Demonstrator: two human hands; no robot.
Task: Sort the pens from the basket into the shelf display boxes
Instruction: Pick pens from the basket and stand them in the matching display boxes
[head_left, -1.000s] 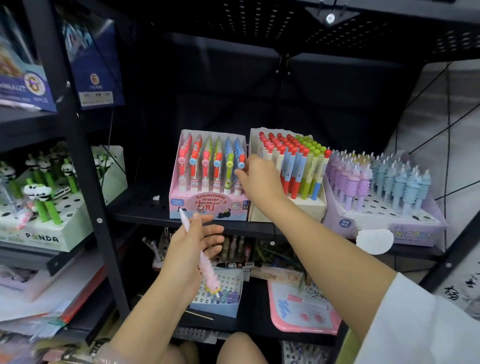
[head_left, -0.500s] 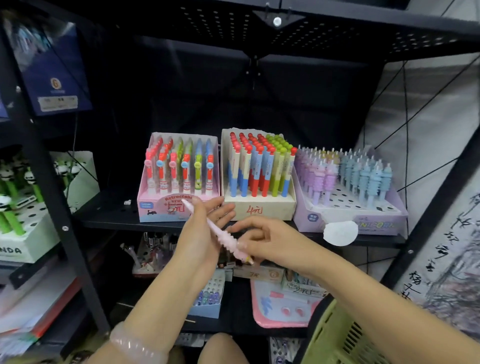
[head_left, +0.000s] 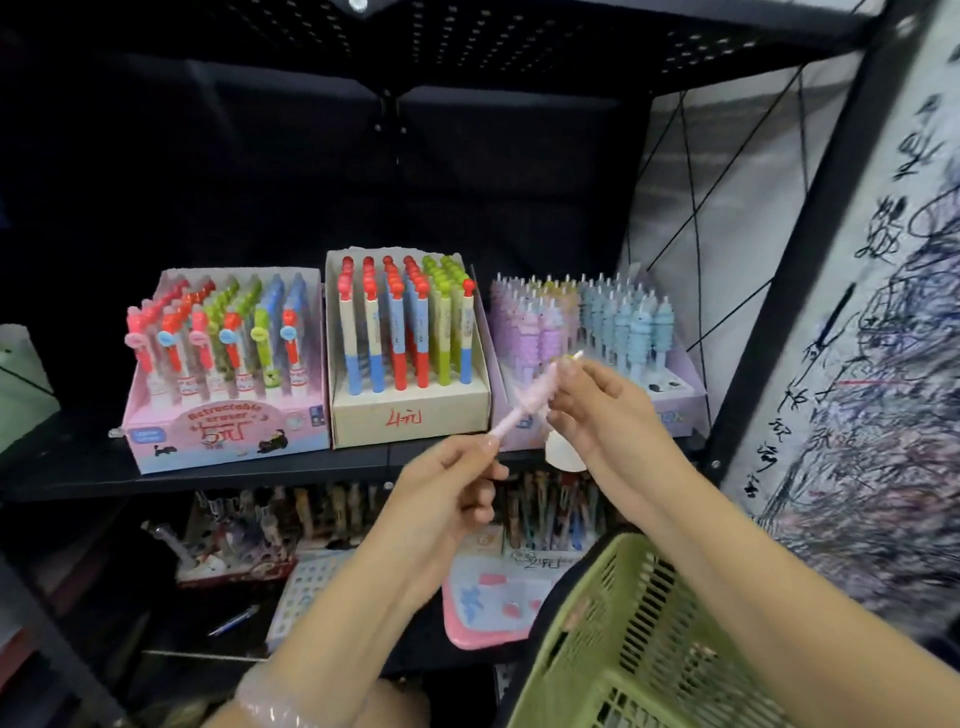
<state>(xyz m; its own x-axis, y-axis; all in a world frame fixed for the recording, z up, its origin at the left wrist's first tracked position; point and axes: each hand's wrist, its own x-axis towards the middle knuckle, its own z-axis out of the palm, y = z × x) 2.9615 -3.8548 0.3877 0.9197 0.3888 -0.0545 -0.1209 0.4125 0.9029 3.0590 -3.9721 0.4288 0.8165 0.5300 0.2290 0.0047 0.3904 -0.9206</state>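
On the left of the shelf (head_left: 260, 480) you are looking at the pink eraser box (head_left: 228, 415), then the beige box (head_left: 410, 410) of red, blue and green pens, neither of which suits what you are carrying. Your left hand (head_left: 447, 493) is pinching the lower end of the pink pen (head_left: 524, 405), its grip closed on the barrel. Your right hand (head_left: 597, 410) is closing its grip on the upper end, so both hands are holding the pen slanted in front of the unicorn box (head_left: 680, 395). Judging by colour, it belongs among the lilac and pink pens in that box's left half. Before you are lowering it, be turning it upright, finding a free hole and sliding it straight in without knocking its neighbours. The green basket (head_left: 649, 639) is sitting at lower right.
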